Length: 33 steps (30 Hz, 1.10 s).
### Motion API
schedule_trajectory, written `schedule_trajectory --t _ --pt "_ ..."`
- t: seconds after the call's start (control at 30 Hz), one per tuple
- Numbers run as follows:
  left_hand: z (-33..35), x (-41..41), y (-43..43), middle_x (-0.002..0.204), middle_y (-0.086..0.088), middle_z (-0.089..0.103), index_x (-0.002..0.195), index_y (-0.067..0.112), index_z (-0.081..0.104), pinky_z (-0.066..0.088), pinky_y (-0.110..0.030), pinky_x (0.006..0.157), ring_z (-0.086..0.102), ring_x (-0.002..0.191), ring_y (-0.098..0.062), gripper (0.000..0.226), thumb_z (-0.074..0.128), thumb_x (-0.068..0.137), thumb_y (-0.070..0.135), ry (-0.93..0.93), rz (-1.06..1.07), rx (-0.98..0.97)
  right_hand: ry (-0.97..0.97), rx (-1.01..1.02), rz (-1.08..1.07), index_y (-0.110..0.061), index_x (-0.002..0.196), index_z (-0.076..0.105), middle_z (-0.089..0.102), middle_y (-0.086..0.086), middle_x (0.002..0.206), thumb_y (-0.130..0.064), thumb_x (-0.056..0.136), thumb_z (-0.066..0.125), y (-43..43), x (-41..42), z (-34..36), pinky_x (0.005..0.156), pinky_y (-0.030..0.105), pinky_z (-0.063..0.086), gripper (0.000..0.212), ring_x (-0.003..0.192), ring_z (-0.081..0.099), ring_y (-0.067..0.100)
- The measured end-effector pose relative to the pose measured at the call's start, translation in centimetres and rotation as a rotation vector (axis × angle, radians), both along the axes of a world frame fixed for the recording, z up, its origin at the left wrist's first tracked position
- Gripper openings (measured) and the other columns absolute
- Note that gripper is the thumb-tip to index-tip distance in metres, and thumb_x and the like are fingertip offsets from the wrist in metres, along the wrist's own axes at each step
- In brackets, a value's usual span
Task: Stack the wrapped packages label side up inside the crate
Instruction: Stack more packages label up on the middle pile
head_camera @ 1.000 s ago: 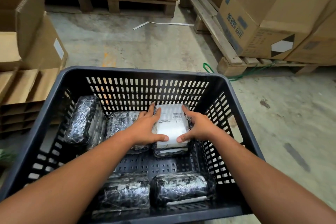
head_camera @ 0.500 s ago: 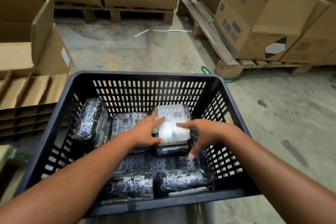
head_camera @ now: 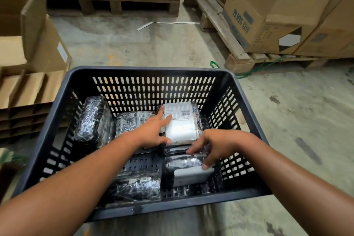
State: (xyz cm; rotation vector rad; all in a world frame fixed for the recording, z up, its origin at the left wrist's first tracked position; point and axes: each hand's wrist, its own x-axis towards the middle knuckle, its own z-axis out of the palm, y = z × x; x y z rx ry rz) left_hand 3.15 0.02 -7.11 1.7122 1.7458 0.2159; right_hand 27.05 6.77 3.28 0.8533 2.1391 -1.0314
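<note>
At five o'clock within the crate [head_camera: 249,113], your right hand [head_camera: 216,145] has dropped, fingers curling loosely over the near package [head_camera: 188,172], while your flat, open left hand [head_camera: 151,132] steadies the label-up package [head_camera: 181,122].

A warehouse: cardboard cartons [head_camera: 254,15] stacked on wooden pallets [head_camera: 220,25] ring the black crate [head_camera: 149,74], with stained concrete floor [head_camera: 124,44] between them.

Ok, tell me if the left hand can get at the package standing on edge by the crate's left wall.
Probably yes: the left hand rests near it, and the upright package stands uncovered with open space above.
</note>
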Motion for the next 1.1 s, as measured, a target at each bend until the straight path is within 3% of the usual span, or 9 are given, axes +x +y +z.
schedule_trajectory --t 0.2,0.37,0.43,0.53,0.63,0.77,0.9,1.0,1.1 --pt "1.1 -0.1 0.1 0.164 0.0 -0.023 0.158 0.037 0.022 0.013 -0.052 0.125 0.003 0.154 -0.03 0.089 0.075 0.088 0.036 -0.04 -0.016 -0.039 0.021 0.018 0.005 -0.046 0.145 0.057 0.065 -0.01 0.139 -0.021 0.068 0.097 0.4 -0.2 -1.4 0.112 0.038 0.046 0.09 0.127 0.057 0.016" --pt "5.8 -1.2 0.8 0.164 0.011 0.026 0.149 0.048 0.036 0.025 -0.05 0.122 0.032 0.147 -0.016 0.051 0.053 0.101 0.043 -0.189 -0.064 -0.034 0.144 -0.041 -0.052 -0.046 0.143 0.059 0.064 -0.014 0.141 -0.027 0.077 0.092 3.2 0.5 0.9 0.11 0.027 0.045 0.076 0.127 0.06 0.011" --pt "7.8 -1.1 0.8 0.157 0.024 0.028 0.149 0.053 0.028 0.03 -0.043 0.12 0.04 0.138 -0.005 0.053 0.047 0.1 0.053 -0.276 -0.048 0.008 0.207 -0.075 -0.112 -0.046 0.141 0.06 0.071 -0.016 0.128 -0.024 0.079 0.091 4.7 0.9 3.0 0.097 0.028 0.055 0.072 0.115 0.068 0.016" --pt "10.1 0.1 -0.3 0.155 0.031 0.022 0.144 0.07 0.0 0.032 -0.021 0.112 0.034 0.133 0.014 0.062 0.034 0.093 0.075 -0.443 0.079 0.179 0.347 -0.108 -0.212 -0.039 0.141 0.063 0.076 -0.009 0.123 -0.015 0.081 0.089 6.9 1.4 5.7 0.094 0.033 0.06 0.07 0.112 0.071 0.015" --pt "11.2 0.8 -1.2 0.151 0.04 0.031 0.15 0.065 -0.001 0.033 -0.005 0.104 0.033 0.135 0.019 0.079 0.051 0.09 0.069 -0.547 0.088 0.404 0.472 -0.137 -0.308 -0.032 0.145 0.061 0.074 0.009 0.13 -0.007 0.085 0.083 8.3 1.7 7.2 0.092 0.03 0.059 0.068 0.116 0.071 0.023" --pt "11.1 0.6 -0.9 0.17 0.009 0.003 0.153 0.059 0.013 0.022 -0.037 0.123 0.007 0.154 -0.006 0.098 0.078 0.085 0.033 -0.257 -0.095 0.499 0.589 -0.232 -0.42 -0.025 0.144 0.061 0.072 0.018 0.13 -0.01 0.086 0.079 9.2 1.8 7.5 0.085 0.036 0.062 0.063 0.117 0.07 0.032" --pt "9.9 0.9 -1.1 0.166 0.005 0.013 0.145 0.071 0.012 0.027 -0.058 0.12 0.013 0.154 -0.02 0.107 0.083 0.082 0.022 -0.416 0.077 0.28 0.596 -0.157 -0.525 -0.035 0.135 0.069 0.072 0.018 0.126 -0.032 0.082 0.083 9.1 1.3 6.5 0.089 0.048 0.057 0.055 0.11 0.071 0.03" --pt "8.7 0.7 -1.5 0.154 0.023 0.029 0.143 0.072 0.012 0.02 -0.049 0.123 0.023 0.149 -0.015 0.107 0.085 0.079 0.026 -0.488 0.171 0.222 0.606 0.03 -0.557 -0.048 0.132 0.066 0.064 0.005 0.133 -0.034 0.08 0.089 8.3 0.7 4.9 0.097 0.044 0.059 0.058 0.115 0.067 0.02" --pt "7.8 -0.1 -1.5 0.146 0.041 0.025 0.148 0.055 0.019 0.026 -0.046 0.122 0.03 0.148 -0.013 0.107 0.086 0.077 0.011 -0.674 0.291 0.172 0.62 0.08 -0.532 -0.034 0.154 0.047 0.049 -0.004 0.154 -0.031 0.065 0.1 7.1 0.0 3.1 0.11 0.045 0.051 0.104 0.134 0.056 0.019"
